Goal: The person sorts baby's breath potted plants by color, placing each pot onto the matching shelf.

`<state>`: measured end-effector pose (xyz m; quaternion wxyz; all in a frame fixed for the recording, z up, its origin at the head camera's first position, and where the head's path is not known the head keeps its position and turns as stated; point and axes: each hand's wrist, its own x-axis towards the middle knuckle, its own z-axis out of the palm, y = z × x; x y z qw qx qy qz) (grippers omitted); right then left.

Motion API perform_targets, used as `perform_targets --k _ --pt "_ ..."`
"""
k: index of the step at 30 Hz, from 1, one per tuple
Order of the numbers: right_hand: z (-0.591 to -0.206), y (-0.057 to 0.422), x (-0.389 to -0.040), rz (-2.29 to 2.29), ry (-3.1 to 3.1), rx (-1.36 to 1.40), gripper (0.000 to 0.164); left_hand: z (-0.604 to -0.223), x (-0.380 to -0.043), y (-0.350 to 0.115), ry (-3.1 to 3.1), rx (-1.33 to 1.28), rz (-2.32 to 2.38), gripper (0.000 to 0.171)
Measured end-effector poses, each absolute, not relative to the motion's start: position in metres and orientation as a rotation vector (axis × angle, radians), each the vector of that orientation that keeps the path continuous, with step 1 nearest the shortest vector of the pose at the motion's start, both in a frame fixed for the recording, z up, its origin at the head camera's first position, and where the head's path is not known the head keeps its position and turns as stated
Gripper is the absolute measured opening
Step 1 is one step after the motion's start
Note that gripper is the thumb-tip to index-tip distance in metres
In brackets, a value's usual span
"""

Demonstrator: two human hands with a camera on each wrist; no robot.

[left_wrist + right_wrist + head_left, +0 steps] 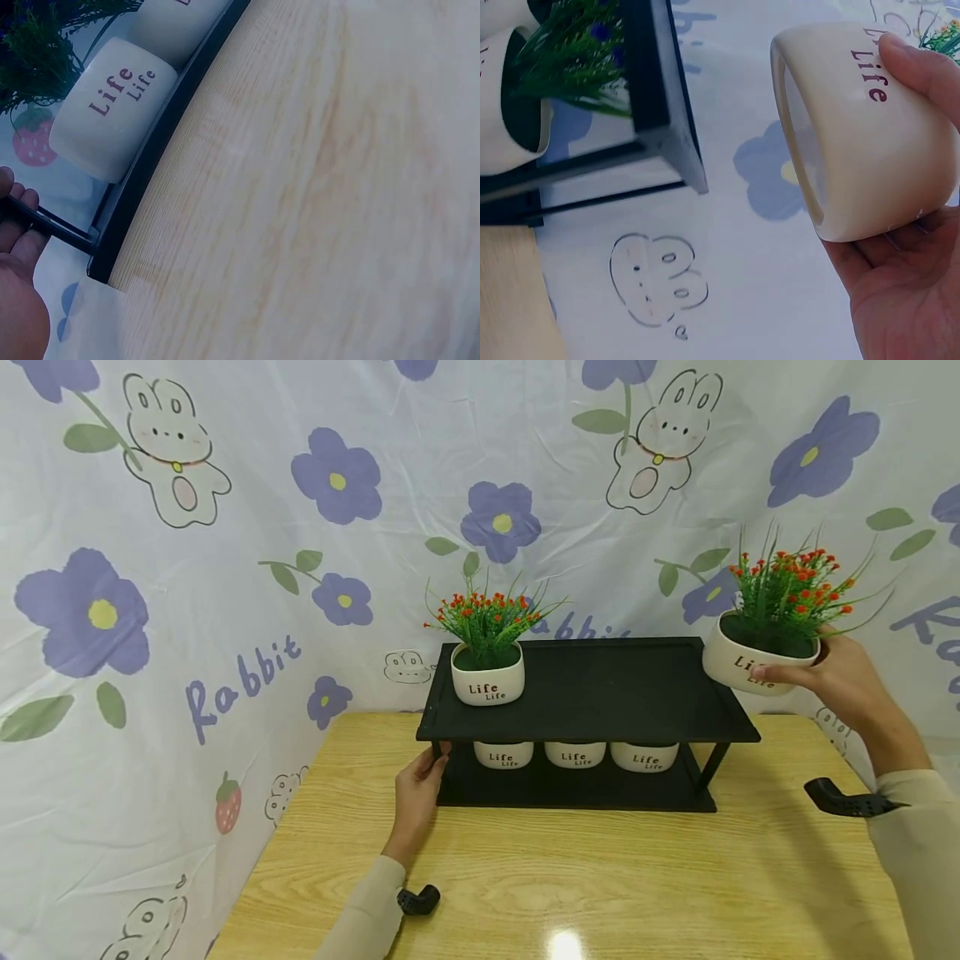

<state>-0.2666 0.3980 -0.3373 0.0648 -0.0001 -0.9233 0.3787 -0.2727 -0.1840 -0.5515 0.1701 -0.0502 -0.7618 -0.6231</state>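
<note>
My right hand (847,681) grips a white oval pot of artificial red flowers (761,656), thumb on its front lettering and fingers behind. The pot hangs at the right end of a black two-tier shelf (615,689), overlapping the top board's corner in the head view. In the right wrist view the pot's underside (874,142) faces the shelf side. Low at the shelf's left end, my left hand (417,797) holds the front post (56,229), its fingers curled round it. Another red-flowered pot (489,681) stands on the top board's left end.
On the lower board stand three white pots (575,755) in a row, their plants mostly hidden by the top board. The shelf is on a wooden table (525,877). Behind hangs a rabbit-and-flower patterned cloth (420,468).
</note>
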Motion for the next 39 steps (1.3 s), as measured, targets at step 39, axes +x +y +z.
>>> perform_targets --k 39 --pt "-0.337 0.315 -0.317 1.337 -2.750 0.379 0.109 -0.533 -0.261 -0.172 -2.144 -0.079 -1.742 0.030"
